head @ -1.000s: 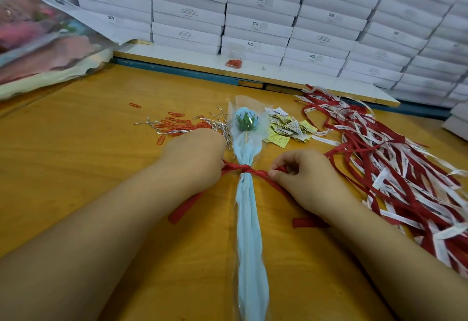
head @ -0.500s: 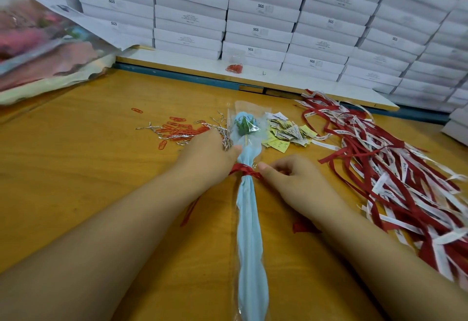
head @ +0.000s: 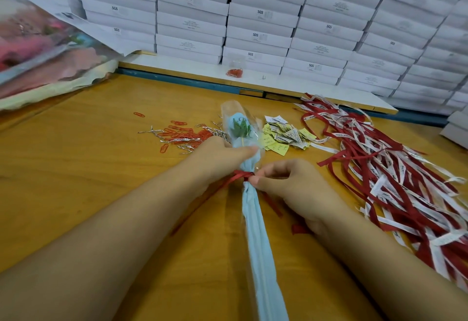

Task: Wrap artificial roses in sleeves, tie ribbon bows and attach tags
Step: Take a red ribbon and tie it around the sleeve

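The sleeved blue rose lies on the table, bloom toward 12 o'clock, a red ribbon wound round its neck. The left hand grips the sleeve above the ribbon. The right hand, from 3 o'clock, seemingly pinches the ribbon.

Tabletop: orange-toned wood, smooth, with faint grain and a low sheen. Sleeve: clear glossy plastic film, creased, over a matt pale-blue lining that looks like paper. Ribbon at the sleeve's neck: dark red cloth with a soft satin finish. Loose ribbons: the same red cloth mixed with white printed strips, slightly shiny. Tags: thin matt paper, yellow and white. Paper clips: red-coated wire, smooth. Twist ties: crinkled silver foil, bright. Stacked boxes: matt white cardboard with grey print. Bag, far left: glossy transparent plastic, wrinkled.
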### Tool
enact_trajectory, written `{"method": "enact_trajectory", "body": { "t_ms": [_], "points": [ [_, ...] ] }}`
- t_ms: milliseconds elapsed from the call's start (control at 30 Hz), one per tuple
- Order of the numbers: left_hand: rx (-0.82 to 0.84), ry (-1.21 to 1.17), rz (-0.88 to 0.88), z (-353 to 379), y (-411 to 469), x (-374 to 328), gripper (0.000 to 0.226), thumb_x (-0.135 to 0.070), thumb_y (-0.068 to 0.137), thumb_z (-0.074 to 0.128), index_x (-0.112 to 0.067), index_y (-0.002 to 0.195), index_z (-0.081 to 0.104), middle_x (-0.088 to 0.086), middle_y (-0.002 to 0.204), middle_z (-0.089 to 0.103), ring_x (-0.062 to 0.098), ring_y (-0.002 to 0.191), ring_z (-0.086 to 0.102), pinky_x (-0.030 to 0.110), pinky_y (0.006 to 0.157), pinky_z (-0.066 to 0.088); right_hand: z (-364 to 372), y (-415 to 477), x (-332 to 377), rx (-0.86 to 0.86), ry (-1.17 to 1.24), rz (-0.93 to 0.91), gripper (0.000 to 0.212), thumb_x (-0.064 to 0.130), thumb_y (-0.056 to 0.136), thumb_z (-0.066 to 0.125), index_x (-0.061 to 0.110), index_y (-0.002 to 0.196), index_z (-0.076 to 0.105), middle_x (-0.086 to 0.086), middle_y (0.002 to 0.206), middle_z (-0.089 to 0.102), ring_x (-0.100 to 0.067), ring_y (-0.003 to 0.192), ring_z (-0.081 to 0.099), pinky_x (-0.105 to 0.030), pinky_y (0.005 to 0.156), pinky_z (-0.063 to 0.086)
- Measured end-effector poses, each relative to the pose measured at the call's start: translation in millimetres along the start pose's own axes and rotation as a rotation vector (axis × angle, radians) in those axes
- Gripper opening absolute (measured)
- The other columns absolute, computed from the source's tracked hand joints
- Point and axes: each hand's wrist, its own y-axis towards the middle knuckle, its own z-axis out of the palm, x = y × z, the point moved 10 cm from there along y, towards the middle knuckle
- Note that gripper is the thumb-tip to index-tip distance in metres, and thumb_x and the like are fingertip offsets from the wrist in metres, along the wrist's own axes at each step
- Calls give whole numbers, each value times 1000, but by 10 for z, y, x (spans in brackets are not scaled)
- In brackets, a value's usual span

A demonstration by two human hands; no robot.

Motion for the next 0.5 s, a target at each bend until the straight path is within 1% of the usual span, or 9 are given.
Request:
{"method": "enact_trajectory", "body": {
  "t_ms": [67,100,167,200,267,333,367,433,500],
  "points": [
    [-23,-167,11,-19,4,-22,42,-53,87,56,-13,78,64,3,73,64,18,62,58,28,61,44,54,-18,47,42,32,-35,9,21,75,79,16,71,74,-6,81,72,-10,61,59,-15,54,47],
    [-46,-261,18,-49,11,-31,40,-52,89,56,-14,82,66,2,76,69,18,63,62,27,61,48,85,-28,70,67,31,-51,8,21,75,79,17,71,74,-4,83,72,-9,63,61,-16,58,49],
    [-61,-479,-16,-76,24,-6,32,-44,92,56,-15,91,68,0,76,73,13,62,68,23,55,51,130,-57,106,111,-5,-83,7,20,74,80,17,72,74,0,81,72,-7,66,63,-17,63,51],
    [-36,-606,-55,-55,25,13,30,-41,93,55,-14,94,67,1,76,74,13,64,70,24,55,53,144,-74,121,137,-19,-98,8,20,73,80,17,73,73,1,80,72,-7,67,64,-17,64,52],
    [1,-799,-118,-31,30,40,33,-40,95,51,-11,103,66,7,85,75,19,75,71,31,62,58,153,-112,167,194,-56,-137,8,20,73,81,19,72,73,0,83,72,-10,74,66,-19,67,53],
    [-30,-875,-141,-106,51,57,36,-39,96,49,-10,111,64,11,96,74,22,81,71,33,66,59,134,-148,230,235,-107,-188,7,21,72,81,19,72,74,4,88,71,-11,84,66,-17,74,50],
    [-44,-898,-143,-149,55,56,36,-38,96,50,-10,113,64,12,99,73,22,82,71,33,64,60,130,-168,265,256,-130,-209,7,21,71,81,19,73,74,7,90,70,-8,86,65,-14,74,48],
    [-45,-939,-140,-211,58,35,33,-35,97,50,-9,113,63,12,97,74,24,81,73,33,54,59,161,-222,319,321,-180,-245,7,20,71,81,19,73,74,13,92,67,1,82,62,-13,71,43],
    [-39,-967,-137,-258,48,20,33,-35,97,48,-10,115,61,14,97,73,26,82,72,33,48,56,192,-279,342,387,-250,-269,8,20,72,81,20,74,74,19,89,64,5,76,57,-18,73,39]
  ]
}}
